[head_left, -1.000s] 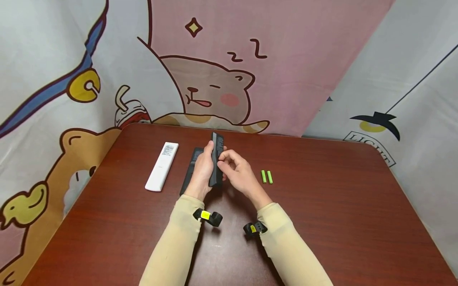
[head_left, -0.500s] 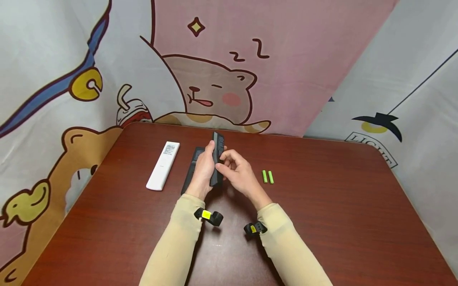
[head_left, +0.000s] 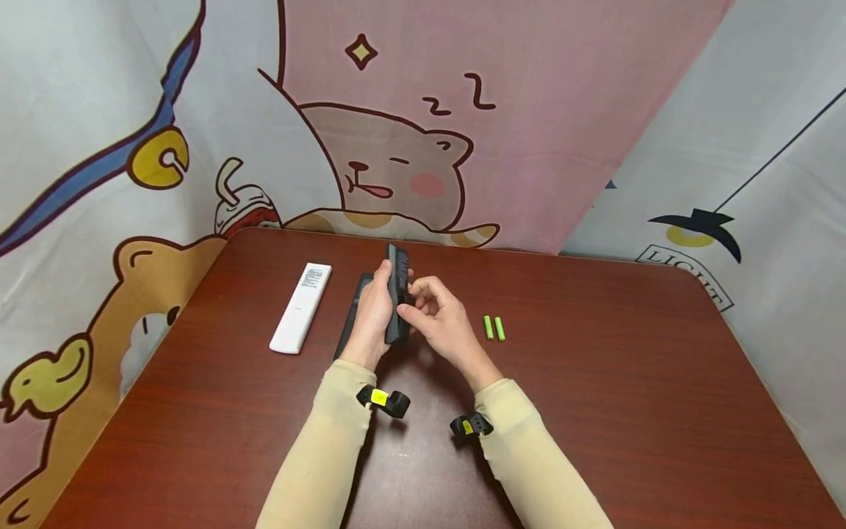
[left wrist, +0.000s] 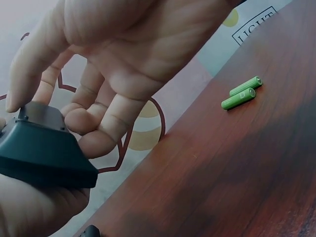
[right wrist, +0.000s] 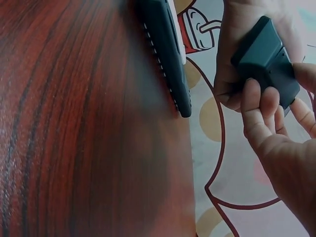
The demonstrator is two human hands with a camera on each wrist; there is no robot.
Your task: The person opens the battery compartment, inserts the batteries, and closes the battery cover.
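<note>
In the head view my left hand (head_left: 372, 317) grips a dark remote control (head_left: 398, 283), held upright on its edge above the table. The thumb lies along its near side. From the right, my right hand (head_left: 444, 321) reaches to the remote with thumb and curled fingers, pinching a small dark piece (head_left: 407, 299), apparently the battery cover. Seen from the left wrist, this cover (left wrist: 47, 114) sits raised at the remote's end, with small tabs at its corners. Fingers partly hide it. Two green batteries (head_left: 493, 328) lie side by side to the right of my right hand.
A white remote control (head_left: 300, 308) lies at the left on the brown table (head_left: 628, 411). Another black remote (head_left: 348, 325) lies partly hidden behind my left hand; the right wrist view shows its buttoned edge (right wrist: 170, 64). A printed cloth (head_left: 529, 132) hangs behind the table.
The remote has tilted slightly in my left hand and shifted a little left. A dark piece now stands out from it by my right fingers. The batteries have stayed put.
</note>
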